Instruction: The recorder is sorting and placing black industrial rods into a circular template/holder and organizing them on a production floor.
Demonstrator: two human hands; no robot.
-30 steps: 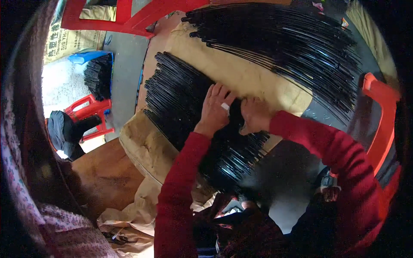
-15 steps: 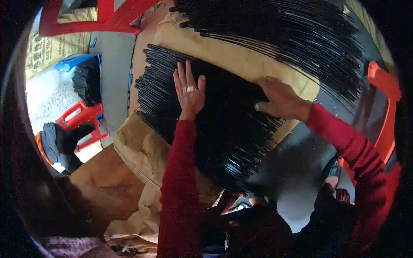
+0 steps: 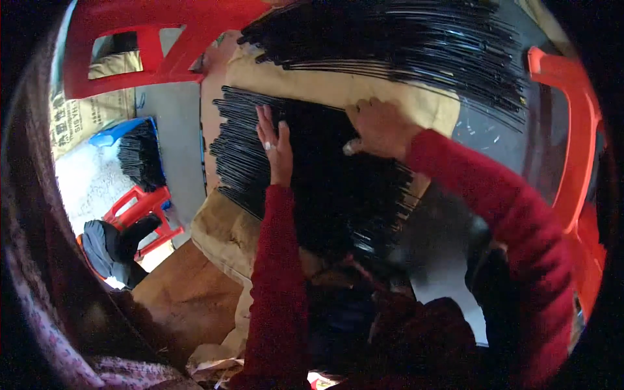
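Observation:
A broad heap of thin black rods point(image 3: 244, 146) lies in front of me on tan sacking, their ends uneven at the left. My left hand point(image 3: 277, 146) rests on the left part of this heap, open, its fingers stretched out and its thumb apart; a white band circles one finger. At the heap's far edge, my right hand point(image 3: 383, 127) reaches across from the right with its thumb spread away from slightly bent fingers. The right fingertips meet the border between rods and tan sacking point(image 3: 325, 81). Neither hand grips a rod that I can see.
A second bundle of black rods point(image 3: 416, 45) lies beyond the sacking. Red plastic stools or chairs stand at the far left point(image 3: 117, 71) and at the right point(image 3: 572, 143). On the left are a printed sack point(image 3: 88, 117), more black rods point(image 3: 138, 156) and a smaller red stool point(image 3: 146, 218).
My right hand has moved left along the heap's far edge, closer to my left hand. The left hand has turned slightly onto its side. The view has shifted a little.

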